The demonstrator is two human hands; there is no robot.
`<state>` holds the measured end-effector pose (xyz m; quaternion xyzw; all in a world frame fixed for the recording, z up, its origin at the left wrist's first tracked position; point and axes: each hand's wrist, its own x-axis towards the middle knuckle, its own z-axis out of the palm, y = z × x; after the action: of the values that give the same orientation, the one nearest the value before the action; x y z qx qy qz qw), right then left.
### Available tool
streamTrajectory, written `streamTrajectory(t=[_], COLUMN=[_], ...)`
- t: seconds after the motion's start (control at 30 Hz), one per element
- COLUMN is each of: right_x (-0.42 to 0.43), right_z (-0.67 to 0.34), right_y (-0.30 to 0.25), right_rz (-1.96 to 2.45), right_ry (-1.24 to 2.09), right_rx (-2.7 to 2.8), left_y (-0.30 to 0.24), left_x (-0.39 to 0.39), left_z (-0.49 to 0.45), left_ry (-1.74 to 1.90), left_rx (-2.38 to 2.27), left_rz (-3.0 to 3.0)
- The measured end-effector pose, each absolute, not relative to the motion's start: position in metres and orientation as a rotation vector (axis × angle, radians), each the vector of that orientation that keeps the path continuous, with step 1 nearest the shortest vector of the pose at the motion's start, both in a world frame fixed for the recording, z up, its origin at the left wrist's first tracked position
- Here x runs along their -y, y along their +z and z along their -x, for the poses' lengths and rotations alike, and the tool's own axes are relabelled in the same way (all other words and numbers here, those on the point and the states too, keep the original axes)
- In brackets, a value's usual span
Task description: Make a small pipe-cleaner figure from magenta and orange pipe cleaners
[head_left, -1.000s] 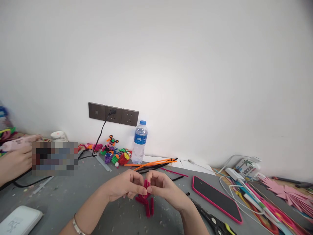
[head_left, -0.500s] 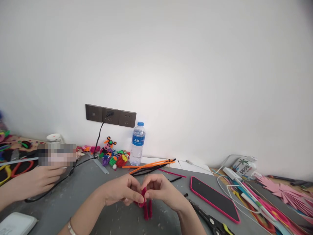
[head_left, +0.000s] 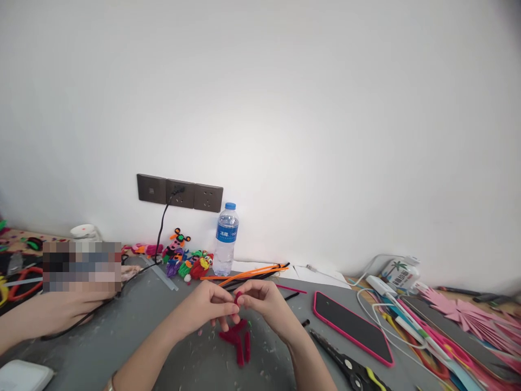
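Between my fingertips is a small magenta pipe cleaner piece [head_left: 237,297], curved at the top. My left hand [head_left: 208,305] pinches it from the left with thumb and index finger. From the other side, the thumb and fingers of my right hand [head_left: 264,303] close on it too. Just below the hands, magenta fuzzy strips [head_left: 239,346] lie on the grey mat [head_left: 195,361]; two run side by side and others slant above them. Behind my hands are orange pipe cleaners [head_left: 256,271] and black ones, partly hidden.
A water bottle [head_left: 226,241] stands by the wall beside colourful fuzzy figures [head_left: 189,263]. To the right lie a phone [head_left: 353,327], scissors [head_left: 345,363], cables and pink folded paper [head_left: 464,315]. Another person's hand [head_left: 69,309] rests at left near a black cord.
My hands have lifted slightly, and the held piece now sits above the strips, which show more fully on the mat. The view has shifted slightly; the other person's hand has moved left.
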<state>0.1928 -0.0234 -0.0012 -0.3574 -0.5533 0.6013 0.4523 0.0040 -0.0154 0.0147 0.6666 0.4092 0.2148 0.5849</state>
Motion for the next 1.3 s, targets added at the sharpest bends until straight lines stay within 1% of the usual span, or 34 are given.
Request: streamTrajectory(t=[0.2, 0.33, 0.57, 0.8, 1.0, 1.07, 1.17, 1.3], right_x=[0.018, 0.017, 0.013, 0.017, 0.017, 0.017, 0.018, 0.018], right_z=[-0.188, -0.188, -0.189, -0.184, -0.182, -0.183, -0.183, -0.18], right_y=[-0.006, -0.006, -0.016, -0.009, -0.009, -0.007, -0.005, -0.005], right_rz=[0.946, 0.967, 1.007, 1.058, 1.018, 1.076, 1.18, 1.199], right_ry=[1.408, 1.361, 1.249, 1.103, 1.157, 1.082, 0.876, 0.714], right_rx=[1.301, 1.317, 1.352, 1.432, 1.423, 1.473, 1.564, 1.623], left_y=[0.008, 0.01, 0.004, 0.009, 0.011, 0.01, 0.007, 0.005], left_x=[0.015, 0.018, 0.017, 0.017, 0.016, 0.016, 0.015, 0.014], left_z=[-0.012, -0.017, -0.019, -0.018, -0.016, -0.017, -0.018, -0.019], left_ry=[0.65, 0.68, 0.719, 0.72, 0.774, 0.796, 0.805, 0.83], left_rx=[-1.114, -1.183, -1.181, -1.159, -1.21, -1.238, -1.26, -1.25], left_rz=[-1.686, -1.763, -1.826, -1.757, -1.802, -1.877, -1.956, -1.965])
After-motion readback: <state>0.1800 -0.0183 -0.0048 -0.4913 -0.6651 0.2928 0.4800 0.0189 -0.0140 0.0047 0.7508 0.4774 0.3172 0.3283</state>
